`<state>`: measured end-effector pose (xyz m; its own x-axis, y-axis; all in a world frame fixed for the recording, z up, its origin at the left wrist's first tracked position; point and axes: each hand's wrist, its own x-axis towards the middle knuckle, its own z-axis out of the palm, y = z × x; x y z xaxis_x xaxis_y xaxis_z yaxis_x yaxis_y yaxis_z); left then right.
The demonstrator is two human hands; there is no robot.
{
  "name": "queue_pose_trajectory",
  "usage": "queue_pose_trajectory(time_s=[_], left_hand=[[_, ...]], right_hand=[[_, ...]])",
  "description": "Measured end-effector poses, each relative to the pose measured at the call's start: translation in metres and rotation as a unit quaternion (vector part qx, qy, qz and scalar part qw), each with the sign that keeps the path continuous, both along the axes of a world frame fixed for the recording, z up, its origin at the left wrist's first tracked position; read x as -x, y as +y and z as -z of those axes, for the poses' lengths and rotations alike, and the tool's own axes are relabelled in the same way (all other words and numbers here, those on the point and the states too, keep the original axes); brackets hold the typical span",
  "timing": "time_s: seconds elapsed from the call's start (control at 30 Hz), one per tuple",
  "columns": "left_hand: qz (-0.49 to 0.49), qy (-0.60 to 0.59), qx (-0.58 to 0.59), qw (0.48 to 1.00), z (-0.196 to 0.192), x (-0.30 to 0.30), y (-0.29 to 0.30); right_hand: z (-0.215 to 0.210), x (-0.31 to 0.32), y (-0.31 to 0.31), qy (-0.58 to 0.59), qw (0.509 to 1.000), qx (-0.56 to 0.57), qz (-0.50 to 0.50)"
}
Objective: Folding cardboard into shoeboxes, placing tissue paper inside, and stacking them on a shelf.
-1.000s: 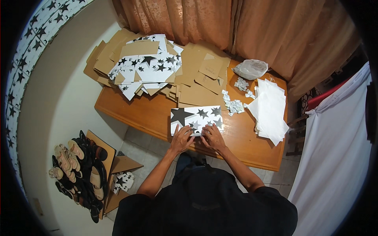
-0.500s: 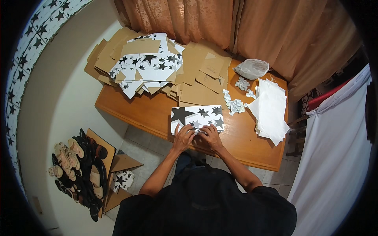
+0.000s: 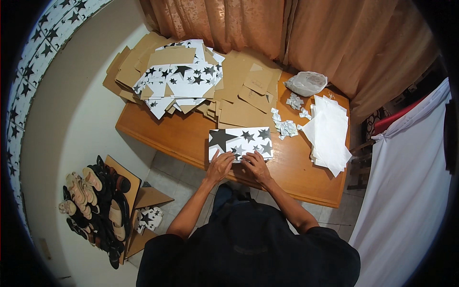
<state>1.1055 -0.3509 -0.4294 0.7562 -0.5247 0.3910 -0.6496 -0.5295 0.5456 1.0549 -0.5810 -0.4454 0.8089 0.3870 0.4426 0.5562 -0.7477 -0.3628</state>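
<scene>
On wooden table (image 3: 181, 136), both hands' grip flat, left hand (image 3: 220, 166), right hand (image 3: 256, 165), pressing star-printed box (image 3: 240, 142).

I see one flat white cardboard sheet printed with black stars (image 3: 240, 142), a rectangle lying face up with its long sides running left to right, just below the centre of the frame. One large star fills its left end; smaller stars of mixed sizes scatter toward the right (the print blurs near the lower edge). It lies flat on the wooden tabletop (image 3: 177, 138), close to the near edge, its upper edge just beside loose brown cardboard pieces. Its lower edge is partly covered by the left grip (image 3: 221, 166) and the right grip (image 3: 255, 165), both pressed palm down on it, side by side.
</scene>
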Motion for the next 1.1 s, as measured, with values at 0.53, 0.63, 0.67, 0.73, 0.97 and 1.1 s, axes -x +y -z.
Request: queue_pose_trajectory(time_s=[0.53, 0.63, 0.67, 0.73, 0.97, 1.1], left_hand=[[0.114, -0.024, -0.172, 0.978, -0.02, -0.021, 0.005], [0.115, -0.047, -0.119, 0.985, -0.034, -0.026, -0.003], [0.116, -0.047, -0.119, 0.985, -0.034, -0.03, -0.004], [0.147, -0.153, -0.083, 0.974, -0.032, -0.036, -0.004], [0.225, -0.059, -0.279, 0.932, -0.03, -0.05, -0.007], [0.217, -0.076, -0.265, 0.936, -0.026, -0.039, -0.008]], right_hand=[[0.006, -0.002, 0.003, -0.008, 0.999, 0.03, 0.019], [0.009, -0.001, 0.001, -0.014, 0.999, 0.038, 0.024], [0.009, 0.001, 0.0, -0.012, 0.999, 0.038, 0.025], [0.007, 0.002, 0.002, -0.011, 0.999, 0.037, 0.023], [0.006, 0.002, 0.004, -0.014, 0.999, 0.039, 0.027], [0.008, 0.004, 0.002, -0.023, 0.998, 0.031, 0.039]])
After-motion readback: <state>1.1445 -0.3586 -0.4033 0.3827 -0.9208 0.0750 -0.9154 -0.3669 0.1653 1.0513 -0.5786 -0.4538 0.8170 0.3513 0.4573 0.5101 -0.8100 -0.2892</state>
